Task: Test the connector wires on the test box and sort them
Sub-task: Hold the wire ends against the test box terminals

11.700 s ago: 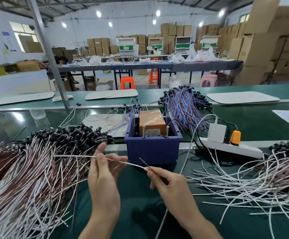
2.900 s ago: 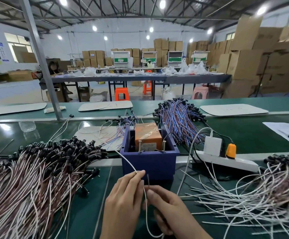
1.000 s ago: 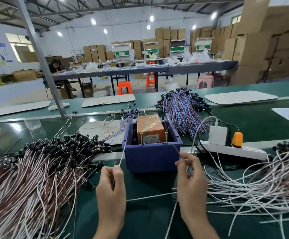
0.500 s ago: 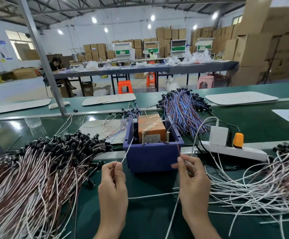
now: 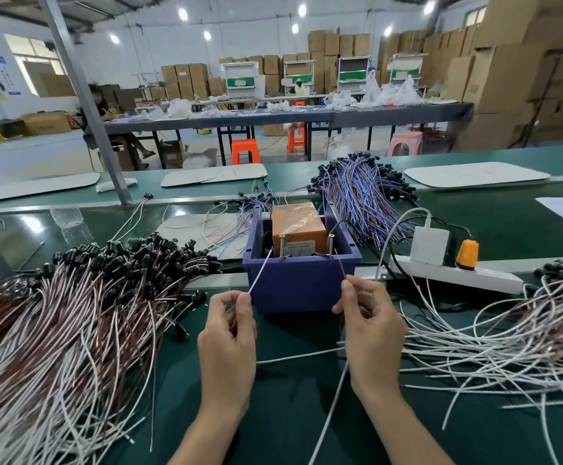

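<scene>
The orange test box (image 5: 298, 226) sits inside a blue bin (image 5: 301, 283), with two metal posts (image 5: 331, 245) standing at its front. My left hand (image 5: 228, 337) pinches the white wire (image 5: 258, 275), whose tip reaches up over the bin's left rim near the left post. My right hand (image 5: 370, 322) pinches the brown wire (image 5: 343, 270), whose tip points toward the right post and stops short of it. The rest of this wire pair trails down over the green mat between my wrists.
A large heap of brown-and-white wires with black connectors (image 5: 82, 297) fills the left. A spread of white wires (image 5: 494, 340) lies on the right, behind it a white power strip (image 5: 454, 273) with plugs. Blue-purple wires (image 5: 364, 193) lie behind the bin.
Both hands have lifted their wire ends from low on the mat toward the posts. The white tip now reaches over the bin's left rim and the brown tip is nearer the right post.
</scene>
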Tool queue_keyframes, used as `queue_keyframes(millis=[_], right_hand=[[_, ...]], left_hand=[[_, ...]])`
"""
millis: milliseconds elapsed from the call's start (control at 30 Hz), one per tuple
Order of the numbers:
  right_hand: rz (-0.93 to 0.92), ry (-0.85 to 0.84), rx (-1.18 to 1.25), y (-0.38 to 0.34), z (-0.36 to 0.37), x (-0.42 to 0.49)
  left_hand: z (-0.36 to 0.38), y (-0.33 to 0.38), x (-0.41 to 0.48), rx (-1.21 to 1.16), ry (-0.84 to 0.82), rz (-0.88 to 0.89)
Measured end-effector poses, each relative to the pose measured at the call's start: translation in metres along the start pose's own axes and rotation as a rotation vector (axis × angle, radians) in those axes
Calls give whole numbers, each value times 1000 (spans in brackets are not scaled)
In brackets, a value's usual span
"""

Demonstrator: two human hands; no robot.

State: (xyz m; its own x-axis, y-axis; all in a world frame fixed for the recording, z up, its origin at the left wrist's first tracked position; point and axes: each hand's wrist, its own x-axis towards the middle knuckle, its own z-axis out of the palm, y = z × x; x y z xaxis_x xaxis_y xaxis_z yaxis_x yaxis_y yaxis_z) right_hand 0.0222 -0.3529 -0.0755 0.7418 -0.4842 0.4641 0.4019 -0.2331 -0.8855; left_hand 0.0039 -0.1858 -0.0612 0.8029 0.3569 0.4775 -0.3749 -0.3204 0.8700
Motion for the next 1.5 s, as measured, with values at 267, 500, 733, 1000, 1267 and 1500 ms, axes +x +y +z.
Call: queue_keyframes(millis=[267, 500, 733, 1000, 1267, 1500], right_hand=[[12, 14, 2, 0, 1, 2], [-6, 14, -19, 1, 1, 2], [2, 1, -25, 0, 1, 2], [-33, -1, -55, -4, 0, 1], [-28, -5, -53, -5, 0, 0], [33, -26, -35, -9, -1, -1]], left_hand=[[-1, 0, -2, -7, -34, 10], [0, 0, -2, -10, -44, 18], [0, -1, -2, -7, -39, 20], [0, -5, -1, -18, -45, 17], [1, -6, -1, -11, -40, 6], [1, -1, -2, -7, -21, -27]])
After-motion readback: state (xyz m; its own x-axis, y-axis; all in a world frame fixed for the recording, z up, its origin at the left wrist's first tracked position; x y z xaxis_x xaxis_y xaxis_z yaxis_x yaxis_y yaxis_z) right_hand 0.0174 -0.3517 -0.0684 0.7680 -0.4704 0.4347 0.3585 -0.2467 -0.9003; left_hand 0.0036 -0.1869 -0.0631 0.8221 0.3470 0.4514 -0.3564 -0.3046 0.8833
